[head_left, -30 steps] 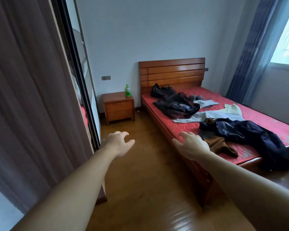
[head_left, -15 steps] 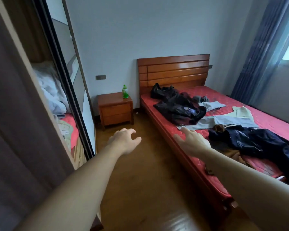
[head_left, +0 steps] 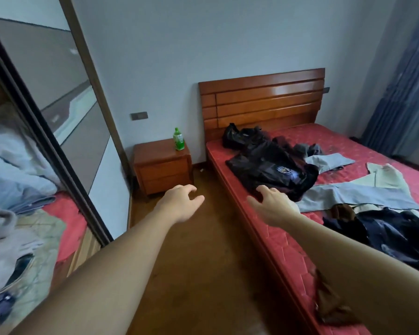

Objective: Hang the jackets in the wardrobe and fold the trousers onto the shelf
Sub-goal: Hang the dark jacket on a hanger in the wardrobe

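Now both hands reach empty: the left hand (head_left: 179,201) over the floor, the right hand (head_left: 271,206) beside the black jacket (head_left: 271,165) near the bed's (head_left: 286,250) left edge. A careless grab could likely drag the grey trousers (head_left: 356,197) off too.

A home bedroom: bed (head_left: 288,240), nightstand (head_left: 162,165) (wooden), wardrobe (head_left: 58,131).

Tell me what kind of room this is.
A bedroom, most likely in a home. A bed with a wooden headboard and clothes strewn on it, a nightstand with a green bottle, and a sliding-door wardrobe on the left.
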`<state>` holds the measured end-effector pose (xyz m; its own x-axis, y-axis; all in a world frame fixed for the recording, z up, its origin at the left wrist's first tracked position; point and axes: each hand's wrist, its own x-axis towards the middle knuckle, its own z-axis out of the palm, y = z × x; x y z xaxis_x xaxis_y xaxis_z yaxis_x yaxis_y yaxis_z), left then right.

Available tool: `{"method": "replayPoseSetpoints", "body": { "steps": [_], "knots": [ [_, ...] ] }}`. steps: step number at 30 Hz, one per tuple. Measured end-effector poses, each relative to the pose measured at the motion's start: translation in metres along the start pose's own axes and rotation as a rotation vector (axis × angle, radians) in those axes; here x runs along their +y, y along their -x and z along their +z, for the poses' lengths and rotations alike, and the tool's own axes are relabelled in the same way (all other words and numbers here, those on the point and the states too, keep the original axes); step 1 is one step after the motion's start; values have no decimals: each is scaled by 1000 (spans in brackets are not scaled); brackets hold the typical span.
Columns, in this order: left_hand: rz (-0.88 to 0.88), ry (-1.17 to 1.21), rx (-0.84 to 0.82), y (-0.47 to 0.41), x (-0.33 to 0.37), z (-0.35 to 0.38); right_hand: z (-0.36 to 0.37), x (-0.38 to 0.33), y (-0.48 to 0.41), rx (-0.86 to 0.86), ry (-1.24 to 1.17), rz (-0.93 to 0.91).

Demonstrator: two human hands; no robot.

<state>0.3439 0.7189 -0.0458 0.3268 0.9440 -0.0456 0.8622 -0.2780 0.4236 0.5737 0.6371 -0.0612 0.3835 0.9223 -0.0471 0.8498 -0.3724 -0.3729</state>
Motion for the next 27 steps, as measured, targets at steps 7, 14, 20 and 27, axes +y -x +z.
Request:
{"method": "replayPoseSetpoints", "body": {
  "steps": [7,14,20,27],
  "knots": [
    [24,19,-35,-117,19,9,-2,6,-122,-65,-104,4],
    [3,149,-73,-267,-5,30,19,-5,-265,-93,-18,-3],
    [-10,129,-132,-406,-37,22,27,-33,-400,-123,76,17],
    [42,135,-174,-541,-30,4,16,-60,-524,-100,48,33]
  ]
}}
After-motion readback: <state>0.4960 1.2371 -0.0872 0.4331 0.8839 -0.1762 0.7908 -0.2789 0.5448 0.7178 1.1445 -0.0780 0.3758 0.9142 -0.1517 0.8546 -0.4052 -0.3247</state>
